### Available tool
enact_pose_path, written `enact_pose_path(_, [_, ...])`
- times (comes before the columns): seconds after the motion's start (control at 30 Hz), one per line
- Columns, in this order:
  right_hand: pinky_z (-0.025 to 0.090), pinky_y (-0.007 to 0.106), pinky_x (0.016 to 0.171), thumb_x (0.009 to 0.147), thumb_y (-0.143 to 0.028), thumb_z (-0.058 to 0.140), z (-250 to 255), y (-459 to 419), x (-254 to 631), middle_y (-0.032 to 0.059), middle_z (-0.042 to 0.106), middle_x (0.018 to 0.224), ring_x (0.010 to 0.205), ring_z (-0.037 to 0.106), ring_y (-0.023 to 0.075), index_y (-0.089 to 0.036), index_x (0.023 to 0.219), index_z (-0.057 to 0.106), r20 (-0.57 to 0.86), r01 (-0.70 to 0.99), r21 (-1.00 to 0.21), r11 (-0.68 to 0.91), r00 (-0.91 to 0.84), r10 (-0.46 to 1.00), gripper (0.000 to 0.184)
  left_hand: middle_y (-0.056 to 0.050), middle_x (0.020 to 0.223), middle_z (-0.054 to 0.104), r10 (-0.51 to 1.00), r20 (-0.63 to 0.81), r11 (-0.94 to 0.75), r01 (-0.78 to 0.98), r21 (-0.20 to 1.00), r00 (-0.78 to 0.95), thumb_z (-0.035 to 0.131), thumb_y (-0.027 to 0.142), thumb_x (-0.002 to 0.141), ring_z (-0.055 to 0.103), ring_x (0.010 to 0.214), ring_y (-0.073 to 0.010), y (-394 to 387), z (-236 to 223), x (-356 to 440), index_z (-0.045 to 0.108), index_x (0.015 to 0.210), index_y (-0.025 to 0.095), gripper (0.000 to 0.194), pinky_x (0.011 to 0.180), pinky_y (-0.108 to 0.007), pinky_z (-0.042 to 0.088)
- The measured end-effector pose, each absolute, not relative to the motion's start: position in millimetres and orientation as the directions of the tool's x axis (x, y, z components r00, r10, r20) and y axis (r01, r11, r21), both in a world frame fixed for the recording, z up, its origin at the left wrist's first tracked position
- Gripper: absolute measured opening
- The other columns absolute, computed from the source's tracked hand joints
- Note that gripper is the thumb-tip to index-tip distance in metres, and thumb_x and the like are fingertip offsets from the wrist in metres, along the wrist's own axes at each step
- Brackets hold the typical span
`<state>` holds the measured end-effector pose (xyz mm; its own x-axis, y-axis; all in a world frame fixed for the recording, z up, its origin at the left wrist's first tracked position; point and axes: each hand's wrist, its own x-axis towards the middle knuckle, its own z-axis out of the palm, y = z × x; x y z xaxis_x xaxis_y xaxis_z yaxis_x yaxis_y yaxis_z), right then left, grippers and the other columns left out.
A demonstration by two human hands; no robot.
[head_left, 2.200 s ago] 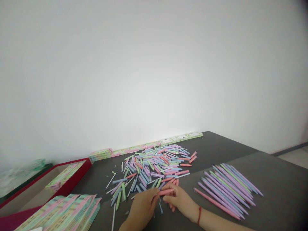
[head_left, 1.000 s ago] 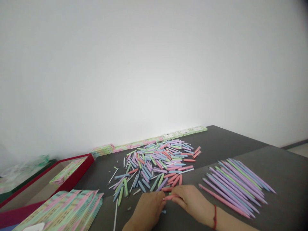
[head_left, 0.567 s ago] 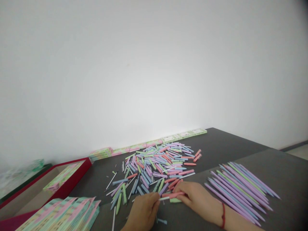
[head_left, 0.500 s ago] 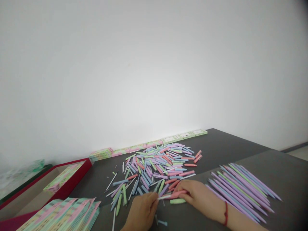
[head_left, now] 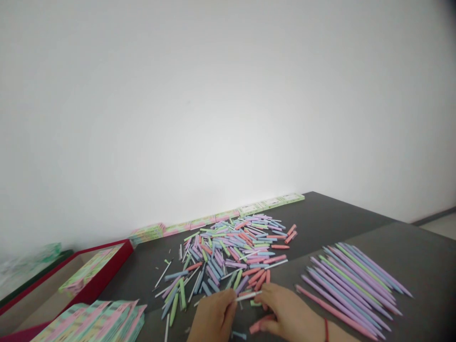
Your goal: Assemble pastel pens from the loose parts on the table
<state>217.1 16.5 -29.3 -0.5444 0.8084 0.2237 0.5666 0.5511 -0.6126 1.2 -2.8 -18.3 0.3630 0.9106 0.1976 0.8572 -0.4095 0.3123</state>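
My left hand (head_left: 213, 317) and my right hand (head_left: 287, 317) meet at the bottom middle of the dark table (head_left: 409, 247). Between their pinched fingers lies a thin white pen refill (head_left: 248, 296), the left hand at its left end and the right hand at its right end. My right hand also holds a pink pen piece (head_left: 259, 326) low in its palm. Just beyond the fingers spreads a heap of loose pastel pen parts (head_left: 231, 249). A row of assembled pens (head_left: 351, 282), mostly purple, lies to the right.
A fanned stack of pastel cards (head_left: 96, 323) lies at the bottom left. Behind it stands a red-rimmed tray (head_left: 107, 268) with more cards. Flat pastel boxes (head_left: 217, 216) line the back edge against the white wall. A small blue part (head_left: 238, 335) rests under my hands.
The hands drew apart, baring a white refill between them. A long pink pen now lies at the near edge of the assembled row. The camera dipped a little.
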Motion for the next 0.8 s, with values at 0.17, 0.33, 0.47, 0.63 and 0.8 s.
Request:
enact_pose_path(0.17, [0.036, 0.021, 0.052, 0.069, -0.039, 0.074, -42.6, 16.6, 200.4, -0.0081, 0.05, 0.058, 0.051, 0.045, 0.0102, -0.02, 0.104, 0.061, 0.167, 0.26, -0.908, 0.327, -0.492, 0.855, 0.042, -0.003, 0.08, 0.067, 0.92, 0.121, -0.389, 0.824, 0.412, 0.373, 0.046, 0.014, 0.084, 0.061, 0.074, -0.0202, -9.4, -14.7, 7.9, 0.057, 0.087, 0.023, 0.014, 0.062, -0.026, 0.034])
enact_pose_path(0.33, [0.045, 0.025, 0.05, 0.076, -0.059, 0.057, -52.1, 24.4, 190.9, -0.0048, 0.055, 0.06, 0.042, 0.044, 0.0078, -0.017, 0.085, 0.06, 0.081, -0.219, -0.976, -0.018, -0.438, 0.895, 0.044, -0.001, 0.079, 0.062, 0.939, -0.003, -0.227, 0.626, 0.746, 0.344, 0.042, 0.017, 0.086, 0.058, 0.069, -0.0152, -9.2, -12.4, 9.7, 0.047, 0.091, 0.022, 0.009, 0.064, -0.024, 0.04])
enact_pose_path(0.47, [0.037, 0.022, 0.043, 0.072, -0.061, 0.06, -49.4, 31.8, 193.1, -0.0024, 0.057, 0.059, 0.044, 0.046, 0.0088, -0.016, 0.078, 0.061, 0.08, -0.27, -0.963, -0.017, -0.342, 0.936, 0.046, 0.005, 0.06, 0.058, 0.88, -0.257, 0.128, 0.324, 0.937, 0.399, 0.045, 0.04, 0.088, 0.049, 0.042, -0.0096, -1.9, -16.5, 7.5, 0.041, 0.085, 0.023, 0.018, 0.041, -0.017, 0.033])
enact_pose_path(0.63, [0.028, 0.02, 0.04, 0.079, -0.061, 0.053, -42.2, 39.6, 204.5, -0.0032, 0.054, 0.056, 0.042, 0.039, 0.0074, -0.016, 0.073, 0.061, 0.108, -0.32, -0.947, 0.036, -0.207, 0.972, 0.046, 0.001, 0.062, 0.063, 0.839, -0.358, 0.372, 0.048, 0.927, 0.411, 0.058, 0.035, 0.082, 0.054, 0.04, -0.0087, 2.8, -15.0, -1.2, 0.051, 0.097, 0.017, 0.024, 0.035, -0.015, 0.039])
enact_pose_path(0.8, [0.025, 0.021, 0.04, 0.085, -0.057, 0.048, -36.4, 33.2, 204.9, -0.0056, 0.046, 0.052, 0.042, 0.032, 0.0076, -0.016, 0.075, 0.061, 0.166, -0.323, -0.94, 0.105, -0.168, 0.972, 0.044, -0.003, 0.063, 0.066, 0.819, -0.424, 0.502, -0.126, 0.856, 0.387, 0.06, 0.024, 0.077, 0.058, 0.039, -0.0109, 5.6, -12.4, -6.7, 0.059, 0.09, 0.011, 0.018, 0.03, -0.015, 0.041])
